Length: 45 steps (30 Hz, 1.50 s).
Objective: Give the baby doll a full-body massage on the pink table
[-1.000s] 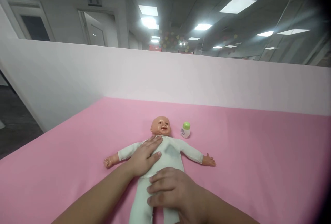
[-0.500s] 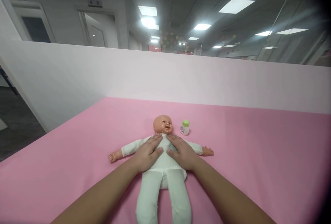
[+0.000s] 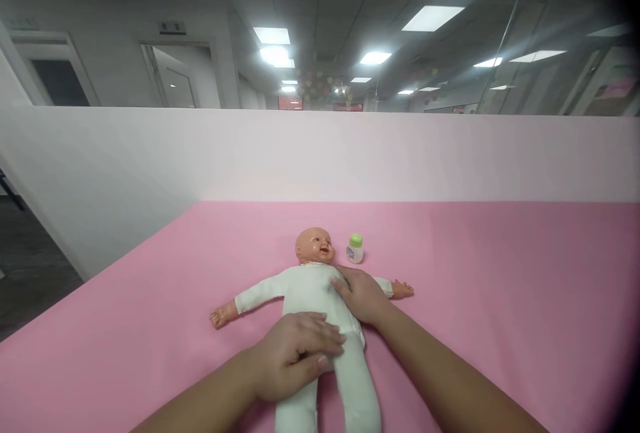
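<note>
A baby doll (image 3: 310, 290) with a bald plastic head and a white cloth body lies on its back, arms stretched out sideways. My left hand (image 3: 300, 353) lies across its lower belly and hips, fingers extended and thumb apart, so open. Against the chest and shoulder on the right side rests my right hand (image 3: 364, 294), open, with its thumb on the chest; its other fingertips are partly hidden. Beside the doll's head stands a small clear jar (image 3: 355, 252) with a green lid, which neither hand touches.
The doll lies on a pink padded surface (image 3: 475, 286). A white low wall (image 3: 400, 156) runs along the back and left side. Beyond it are doors, ceiling lights and a glass panel. Dark floor (image 3: 35, 253) shows at the far left.
My left hand has moved from the doll's upper chest down to its lower belly. My right hand has shifted slightly outward toward the shoulder. The doll's legs have swung a little right.
</note>
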{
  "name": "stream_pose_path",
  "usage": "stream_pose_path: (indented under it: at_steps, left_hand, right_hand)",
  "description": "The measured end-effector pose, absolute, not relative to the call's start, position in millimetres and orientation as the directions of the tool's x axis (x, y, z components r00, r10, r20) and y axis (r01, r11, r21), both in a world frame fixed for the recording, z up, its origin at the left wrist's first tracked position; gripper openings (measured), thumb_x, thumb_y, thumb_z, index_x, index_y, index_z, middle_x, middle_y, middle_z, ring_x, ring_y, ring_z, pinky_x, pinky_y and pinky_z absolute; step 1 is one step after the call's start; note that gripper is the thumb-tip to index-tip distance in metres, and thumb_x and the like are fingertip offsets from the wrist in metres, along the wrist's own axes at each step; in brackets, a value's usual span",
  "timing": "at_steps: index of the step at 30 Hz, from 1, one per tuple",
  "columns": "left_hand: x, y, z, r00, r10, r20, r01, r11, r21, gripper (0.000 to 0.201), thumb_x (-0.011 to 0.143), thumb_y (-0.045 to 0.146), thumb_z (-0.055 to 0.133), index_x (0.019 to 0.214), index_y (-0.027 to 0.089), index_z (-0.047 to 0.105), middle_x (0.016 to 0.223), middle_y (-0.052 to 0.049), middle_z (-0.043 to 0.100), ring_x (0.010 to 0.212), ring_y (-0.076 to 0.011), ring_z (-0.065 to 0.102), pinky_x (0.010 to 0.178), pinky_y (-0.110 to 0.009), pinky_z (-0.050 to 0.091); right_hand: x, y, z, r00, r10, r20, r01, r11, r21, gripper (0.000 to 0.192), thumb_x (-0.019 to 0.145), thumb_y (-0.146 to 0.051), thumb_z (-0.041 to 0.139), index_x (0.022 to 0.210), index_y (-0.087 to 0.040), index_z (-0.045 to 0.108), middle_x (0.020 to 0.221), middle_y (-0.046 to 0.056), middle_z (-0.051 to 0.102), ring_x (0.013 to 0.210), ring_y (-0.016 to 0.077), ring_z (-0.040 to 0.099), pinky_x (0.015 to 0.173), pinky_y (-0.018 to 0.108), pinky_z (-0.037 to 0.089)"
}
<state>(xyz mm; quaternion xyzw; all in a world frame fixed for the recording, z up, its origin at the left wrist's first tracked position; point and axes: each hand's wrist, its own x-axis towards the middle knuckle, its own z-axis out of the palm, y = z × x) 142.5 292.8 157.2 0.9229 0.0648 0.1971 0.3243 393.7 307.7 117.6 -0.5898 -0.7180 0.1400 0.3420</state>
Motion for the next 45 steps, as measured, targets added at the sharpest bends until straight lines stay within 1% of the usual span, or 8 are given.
stream_pose_path:
  at_steps: [9,19,23,27,31,35,40,45]
  left_hand:
    - [143,357,129,0.808,0.547,0.218,0.43,-0.802,0.416,0.064,0.103,0.056,0.042,0.161,0.033,0.029,0.168,-0.004,0.025,0.156,-0.0297,0.02,0.127,-0.058,0.014]
    - [141,372,115,0.659,0.705,0.262,0.565,-0.693,0.448,0.073,0.099,0.063,0.046,0.159,0.022,0.038,0.163,-0.01,0.037,0.152,-0.0297,0.032,0.125,-0.053,0.024]
    - [141,372,111,0.566,0.76,0.319,0.636,-0.649,0.418,0.067,0.1,0.06,0.043,0.155,0.021,0.045,0.158,-0.011,0.047,0.148,-0.0299,0.04,0.124,-0.054,0.024]
    - [139,371,109,0.542,0.766,0.346,0.636,-0.643,0.426,0.062,0.103,0.054,0.037,0.154,0.019,0.046,0.157,-0.011,0.048,0.146,-0.0289,0.043,0.122,-0.051,0.031]
    - [138,372,109,0.556,0.757,0.344,0.62,-0.653,0.434,0.06,0.105,0.05,0.034,0.155,0.019,0.045,0.157,-0.01,0.048,0.146,-0.028,0.044,0.122,-0.051,0.032]
    - [137,374,110,0.585,0.75,0.309,0.615,-0.658,0.435,0.058,0.105,0.047,0.033,0.155,0.018,0.045,0.158,-0.009,0.047,0.146,-0.0272,0.043,0.123,-0.05,0.03]
    - [137,373,112,0.61,0.74,0.283,0.602,-0.665,0.442,0.059,0.106,0.046,0.032,0.155,0.017,0.044,0.159,-0.008,0.045,0.148,-0.0255,0.04,0.124,-0.046,0.03]
    - [139,375,110,0.61,0.74,0.283,0.592,-0.663,0.459,0.058,0.106,0.047,0.033,0.155,0.018,0.044,0.16,-0.008,0.044,0.149,-0.0255,0.039,0.126,-0.048,0.027]
  right_hand:
    - [385,306,113,-0.09,0.946,0.312,0.796,0.256,-0.548,0.047,0.103,-0.047,0.046,0.138,-0.019,0.058,0.128,0.013,0.069,0.121,0.03,0.061,0.105,0.043,0.042]
    - [392,302,105,-0.08,0.945,0.318,0.786,0.256,-0.562,0.065,0.098,-0.056,0.053,0.151,-0.019,0.049,0.154,0.015,0.049,0.147,0.0357,0.039,0.122,0.058,0.024]
    - [378,274,122,-0.316,0.827,0.465,0.622,0.551,-0.557,0.056,0.096,-0.053,0.058,0.146,-0.028,0.056,0.153,0.009,0.052,0.149,0.0319,0.037,0.124,0.059,0.017]
    - [356,243,140,-0.569,0.656,0.496,0.348,0.738,-0.578,0.041,0.093,-0.049,0.061,0.13,-0.031,0.069,0.131,0.004,0.07,0.137,0.0281,0.054,0.124,0.051,0.023]
    - [350,242,142,-0.61,0.665,0.431,0.364,0.718,-0.593,0.046,0.09,-0.052,0.066,0.131,-0.031,0.069,0.131,0.005,0.07,0.137,0.0289,0.054,0.125,0.051,0.018]
    - [362,266,135,-0.53,0.774,0.346,0.538,0.622,-0.569,0.056,0.096,-0.056,0.059,0.147,-0.032,0.055,0.155,0.007,0.049,0.149,0.0316,0.037,0.126,0.059,0.008]
    - [376,290,122,-0.366,0.883,0.294,0.681,0.469,-0.562,0.06,0.099,-0.06,0.053,0.153,-0.034,0.046,0.163,0.004,0.036,0.154,0.0316,0.025,0.125,0.059,0.012]
    - [384,301,110,-0.206,0.931,0.301,0.734,0.35,-0.582,0.066,0.099,-0.061,0.05,0.154,-0.025,0.046,0.162,0.007,0.04,0.151,0.03,0.032,0.124,0.052,0.025]
